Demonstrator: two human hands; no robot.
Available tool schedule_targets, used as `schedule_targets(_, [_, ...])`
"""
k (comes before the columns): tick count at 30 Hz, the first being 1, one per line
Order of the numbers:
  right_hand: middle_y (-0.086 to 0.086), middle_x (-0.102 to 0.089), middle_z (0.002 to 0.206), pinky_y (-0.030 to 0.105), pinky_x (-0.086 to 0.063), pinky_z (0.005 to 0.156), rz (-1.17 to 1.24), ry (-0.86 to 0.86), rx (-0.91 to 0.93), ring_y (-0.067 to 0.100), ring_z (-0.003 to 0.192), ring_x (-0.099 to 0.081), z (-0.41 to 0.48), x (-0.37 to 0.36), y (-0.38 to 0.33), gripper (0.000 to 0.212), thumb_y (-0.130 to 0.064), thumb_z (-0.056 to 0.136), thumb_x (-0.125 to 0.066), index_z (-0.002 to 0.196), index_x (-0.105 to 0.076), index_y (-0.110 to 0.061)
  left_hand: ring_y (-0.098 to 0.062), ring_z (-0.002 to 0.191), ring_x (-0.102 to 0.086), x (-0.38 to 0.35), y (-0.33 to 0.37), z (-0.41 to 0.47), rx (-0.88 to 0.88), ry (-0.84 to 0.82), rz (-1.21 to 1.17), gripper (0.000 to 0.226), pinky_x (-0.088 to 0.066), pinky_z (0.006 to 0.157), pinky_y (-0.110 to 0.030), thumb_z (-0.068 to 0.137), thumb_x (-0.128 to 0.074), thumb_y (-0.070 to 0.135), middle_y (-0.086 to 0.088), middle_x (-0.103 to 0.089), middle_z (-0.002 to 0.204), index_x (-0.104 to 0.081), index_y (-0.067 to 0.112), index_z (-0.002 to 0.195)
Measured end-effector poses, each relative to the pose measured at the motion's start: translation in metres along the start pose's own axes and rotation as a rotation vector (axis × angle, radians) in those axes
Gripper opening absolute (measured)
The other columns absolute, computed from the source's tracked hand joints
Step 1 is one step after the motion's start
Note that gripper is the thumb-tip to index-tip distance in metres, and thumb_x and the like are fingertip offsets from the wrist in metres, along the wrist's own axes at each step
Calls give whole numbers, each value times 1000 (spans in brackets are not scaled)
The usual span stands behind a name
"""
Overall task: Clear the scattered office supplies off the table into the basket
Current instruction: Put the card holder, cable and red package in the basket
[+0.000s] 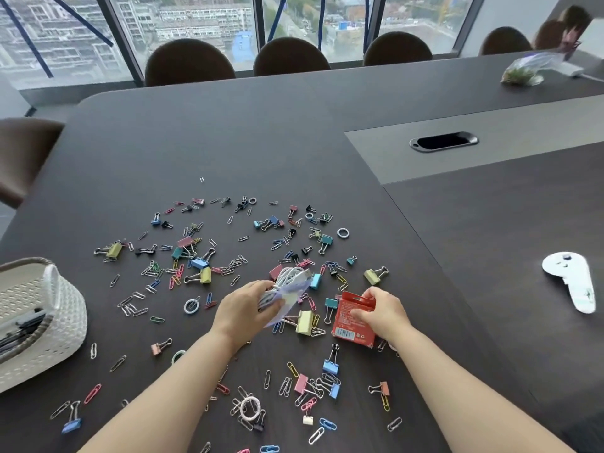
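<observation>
1. At the far left edge of the dark table (228,132), a white woven basket (62,308) stands with dark items lying inside it.
2. Between basket and hands, coloured paper clips (153,286) and binder clips (199,263) lie scattered across the surface.
3. Centre: the left hand (243,310) is closed around a bundled white cable (287,277) in a clear bag, fingers wrapped over the bundle, which is raised just above the clips.
4. Right of centre: the right hand (384,310) pinches a red box (351,318) along its right edge, thumb on the front face; the box stands tilted on the table.
5. Far right: a white controller (570,279) lies well apart from the clips.
</observation>
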State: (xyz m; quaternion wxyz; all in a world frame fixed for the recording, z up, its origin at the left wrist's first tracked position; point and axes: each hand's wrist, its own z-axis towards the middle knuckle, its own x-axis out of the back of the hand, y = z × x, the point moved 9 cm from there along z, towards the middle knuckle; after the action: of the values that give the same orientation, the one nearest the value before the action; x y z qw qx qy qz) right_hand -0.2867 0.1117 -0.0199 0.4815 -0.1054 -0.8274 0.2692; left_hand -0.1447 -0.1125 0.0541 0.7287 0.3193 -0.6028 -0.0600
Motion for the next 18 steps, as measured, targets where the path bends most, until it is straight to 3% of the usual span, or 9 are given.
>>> schedule_targets(4, [-7,-61,84,23,-45,67,137,35,122,12,79,-58,-19,5,-39,27,-27,73,-77,86,-54,-21,-20,90,-59,22,-12,-11,32,43,-76,35,-40,72,-26,85,-60,45,3,-65,106,-62,19,109])
schedule_targets(8, [-6,-66,87,26,-52,76,211,33,296,12,83,-63,-37,-7,-112,24,-27,75,-75,91,-59,-23,-19,87,-60,65,-39,-30,76,92,-108,36,-47,75,-29,87,-56,45,4,-65,108,-58,23,115])
schedule_targets(12, [-15,-63,79,4,-43,62,252,-2,491,0,75,-60,-65,-39,-214,20,-25,77,-74,91,-59,-26,-24,78,-63,136,-83,-63,123,241,-86,40,-43,65,-26,87,-56,44,-2,-69,94,-53,22,120])
schedule_targets(14, [-18,-63,80,6,-45,65,281,-16,578,-2,77,-60,-82,-59,-266,21,-26,76,-74,90,-59,-29,-27,72,-63,181,-114,-85,185,347,-64,41,-39,60,-26,86,-54,48,-5,-69,83,-53,18,114])
schedule_targets(18, [-16,-65,80,27,-53,75,329,-28,685,8,78,-65,-114,-107,-350,25,-23,74,-76,90,-59,-31,-28,65,-65,267,-182,-133,230,523,6,40,-48,58,-29,89,-50,45,-10,-69,78,-56,11,109])
